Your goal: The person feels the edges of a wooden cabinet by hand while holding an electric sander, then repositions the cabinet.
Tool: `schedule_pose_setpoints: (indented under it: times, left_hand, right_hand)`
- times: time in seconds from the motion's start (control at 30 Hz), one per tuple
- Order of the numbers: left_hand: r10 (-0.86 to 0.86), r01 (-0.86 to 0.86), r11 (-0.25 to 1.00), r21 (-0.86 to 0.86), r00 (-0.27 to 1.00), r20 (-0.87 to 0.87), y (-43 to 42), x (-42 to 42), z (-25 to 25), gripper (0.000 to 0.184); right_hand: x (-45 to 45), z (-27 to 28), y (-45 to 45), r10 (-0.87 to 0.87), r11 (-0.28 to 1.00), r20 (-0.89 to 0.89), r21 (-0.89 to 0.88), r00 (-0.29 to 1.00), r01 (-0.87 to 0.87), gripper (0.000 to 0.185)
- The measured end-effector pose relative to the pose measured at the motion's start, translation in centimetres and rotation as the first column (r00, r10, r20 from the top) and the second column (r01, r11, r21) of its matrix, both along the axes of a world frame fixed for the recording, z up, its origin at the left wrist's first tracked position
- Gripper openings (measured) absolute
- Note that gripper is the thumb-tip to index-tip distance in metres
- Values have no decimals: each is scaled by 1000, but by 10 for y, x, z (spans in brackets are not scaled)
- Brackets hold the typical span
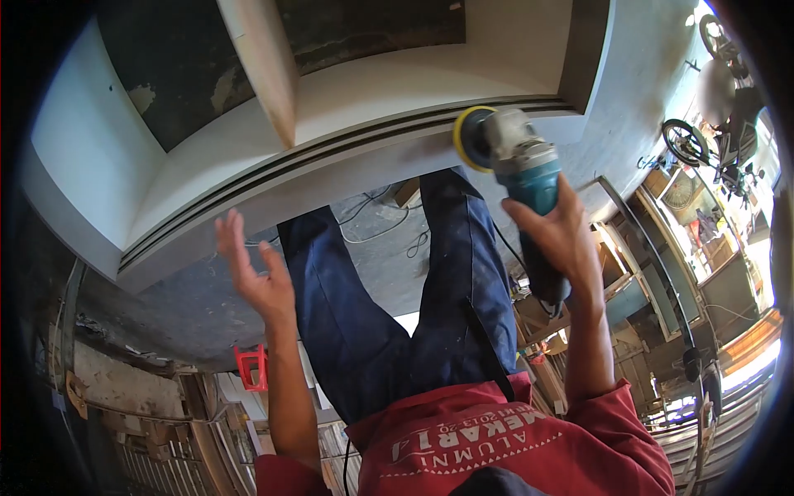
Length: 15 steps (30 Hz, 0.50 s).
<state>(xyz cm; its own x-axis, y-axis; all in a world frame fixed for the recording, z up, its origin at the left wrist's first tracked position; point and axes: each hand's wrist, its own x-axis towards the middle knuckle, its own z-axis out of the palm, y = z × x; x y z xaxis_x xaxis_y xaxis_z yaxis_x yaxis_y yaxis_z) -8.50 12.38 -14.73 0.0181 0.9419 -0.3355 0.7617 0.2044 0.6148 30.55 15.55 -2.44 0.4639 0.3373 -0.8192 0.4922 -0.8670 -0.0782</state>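
Observation:
My right hand (556,227) is wrapped round the teal body of an angle grinder (528,169), held up at the right end of the cabinet's front edge. A yellow-rimmed round pad (473,138) is fitted on its head. The pad stands close to the grey front edge (331,169); I cannot tell whether they touch. My left hand (260,277) is raised with the fingers spread and nothing in it, near the left part of that edge. The white cabinet (364,87) has dark track grooves along its front and an upright divider (260,62).
Loose cables (372,236) lie on the concrete floor between my legs. A red plastic stool (252,368) stands at the lower left. To the right are stacked wooden frames (637,273), motorcycles (732,140) and a person. Timber pieces (198,422) lean at the lower left.

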Motion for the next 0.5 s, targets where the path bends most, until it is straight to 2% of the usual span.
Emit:
schedule_pose_setpoints:
  times: [0.07, 0.1, 0.17, 0.2, 0.27, 0.3, 0.33, 0.47, 0.5]
  left_hand:
    - [-121, 121, 993, -8, 990, 75, 8, 39, -6, 56]
    - [-133, 134, 991, -7, 989, 71, 12, 61, -8, 56]
    - [-331, 330, 941, -81, 944, -4, 24, 108, -13, 55]
    - [-345, 343, 936, -79, 939, -12, 26, 128, -17, 55]
    - [-541, 535, 831, -154, 841, 0, 29, 171, -24, 57]
    - [-553, 546, 824, -153, 833, -8, 29, 193, -25, 57]
    - [-568, 571, 810, -132, 821, 62, 30, 215, -25, 57]
    - [-584, 608, 791, -69, 784, 211, 30, 282, -27, 55]
    - [-584, 606, 794, -54, 784, 211, 29, 291, -25, 54]
  right_hand:
    - [38, 1, -8, -65, 996, 30, -57, 997, 67, 59]
    - [54, 1, -14, -75, 996, 54, -43, 996, 77, 58]
    - [82, 8, -31, -83, 996, 74, -9, 994, 84, 60]
    - [92, 14, -39, -93, 996, 70, 2, 993, 93, 59]
    - [102, 33, -49, -105, 994, 79, 16, 991, 104, 58]
    - [107, 42, -56, -101, 995, 93, 25, 990, 99, 57]
    - [112, 49, -65, -116, 993, 87, 31, 989, 114, 57]
    - [133, 71, -101, -268, 963, 69, 9, 961, 268, 59]
    - [137, 72, -112, -304, 952, 42, 65, 952, 301, 61]
